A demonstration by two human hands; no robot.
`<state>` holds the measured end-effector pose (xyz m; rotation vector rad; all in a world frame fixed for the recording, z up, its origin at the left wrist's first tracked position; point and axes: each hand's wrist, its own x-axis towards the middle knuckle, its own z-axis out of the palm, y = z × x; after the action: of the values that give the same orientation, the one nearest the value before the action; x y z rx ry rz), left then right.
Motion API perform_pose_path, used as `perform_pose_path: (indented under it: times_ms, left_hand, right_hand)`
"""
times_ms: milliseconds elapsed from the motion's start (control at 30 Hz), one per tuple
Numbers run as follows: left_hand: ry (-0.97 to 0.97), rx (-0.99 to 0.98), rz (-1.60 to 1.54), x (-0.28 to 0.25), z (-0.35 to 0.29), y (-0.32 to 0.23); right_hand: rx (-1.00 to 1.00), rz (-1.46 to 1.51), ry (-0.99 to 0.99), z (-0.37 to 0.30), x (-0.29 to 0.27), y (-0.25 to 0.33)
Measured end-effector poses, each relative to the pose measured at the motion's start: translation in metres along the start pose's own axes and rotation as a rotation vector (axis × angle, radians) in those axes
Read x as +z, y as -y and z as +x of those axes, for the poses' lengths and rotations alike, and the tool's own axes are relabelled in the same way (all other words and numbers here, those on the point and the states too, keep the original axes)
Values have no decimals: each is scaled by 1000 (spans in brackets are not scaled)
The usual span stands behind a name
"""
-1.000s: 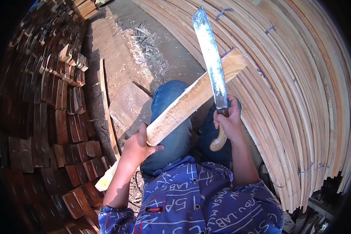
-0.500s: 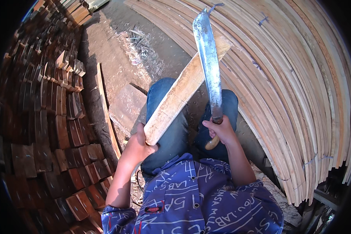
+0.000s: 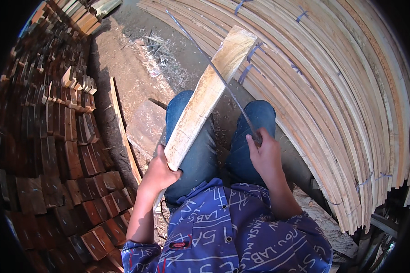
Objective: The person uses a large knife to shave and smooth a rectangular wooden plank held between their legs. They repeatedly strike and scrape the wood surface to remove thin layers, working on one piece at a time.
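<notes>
My left hand (image 3: 160,172) is closed round the near end of a pale wooden plank (image 3: 199,102), which slants up and away to the right over my left thigh. My right hand (image 3: 263,151) grips a machete (image 3: 223,81) by its handle, mostly hidden in my fist. The blade is turned edge-on, so it shows as a thin dark line. It crosses over the upper part of the plank, pointing up and to the left; whether it touches the wood I cannot tell.
Stacked dark wooden blocks (image 3: 54,154) fill the left side. Long bundled timber strips (image 3: 323,100), tied with blue bands, lie along the right. A narrow wood strip (image 3: 123,127) and a flat slab (image 3: 146,125) are on the ground, with wood shavings (image 3: 157,59) farther off.
The machete has turned from showing its broad face to edge-on, and its tip has swung left across the plank. The plank has rolled slightly, showing more of its side, and tilted more upright.
</notes>
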<state>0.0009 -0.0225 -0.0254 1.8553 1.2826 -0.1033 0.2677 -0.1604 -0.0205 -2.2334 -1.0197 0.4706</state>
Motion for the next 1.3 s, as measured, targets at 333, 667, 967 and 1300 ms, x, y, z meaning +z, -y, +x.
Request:
perform_pose_path:
  times_ms: [333,667,967,1300]
  left_hand:
    - [-49,2,21,1,1,5]
    - [-126,160,205,-14,15,-7]
    - [-116,157,107,-11,15,-9]
    - [-105,103,86,-9,17,-18]
  right_hand:
    - [46,380,154,6,-2,-17]
    - [252,417,400,4,-9,-38]
    - [333,624,436,12,-19,-37]
    - [196,408,514,1,2,-53]
